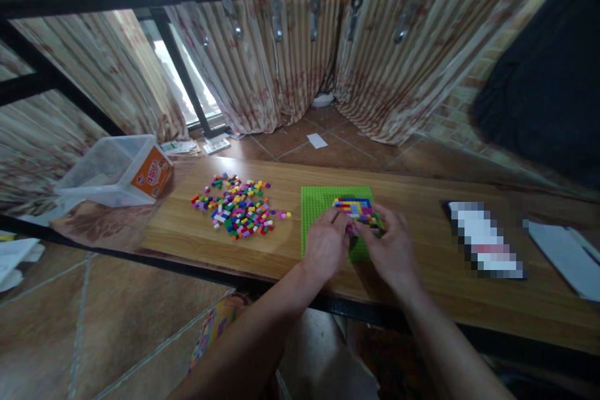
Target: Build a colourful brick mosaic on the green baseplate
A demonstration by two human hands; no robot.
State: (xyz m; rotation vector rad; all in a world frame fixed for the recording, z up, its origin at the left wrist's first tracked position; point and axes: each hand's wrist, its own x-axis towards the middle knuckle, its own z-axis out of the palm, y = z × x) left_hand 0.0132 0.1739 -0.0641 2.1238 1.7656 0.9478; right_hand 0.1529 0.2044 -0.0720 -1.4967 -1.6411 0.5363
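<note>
Fingers of left hand (pixel 325 244) and right hand (pixel 390 247) pinched at bricks (pixel 355 208) on green baseplate (pixel 319 200), grip itself hidden.

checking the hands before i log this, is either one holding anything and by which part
Cannot be told: both hands, left hand and right hand, rest fingertips on the brick patch on the green baseplate; any pinched brick is hidden.

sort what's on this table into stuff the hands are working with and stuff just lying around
In use:
left hand and right hand, both on the green baseplate
coloured brick patch built on it
loose brick pile

Lying about:
clear plastic tub
papers at the right end
papers on the floor
</note>
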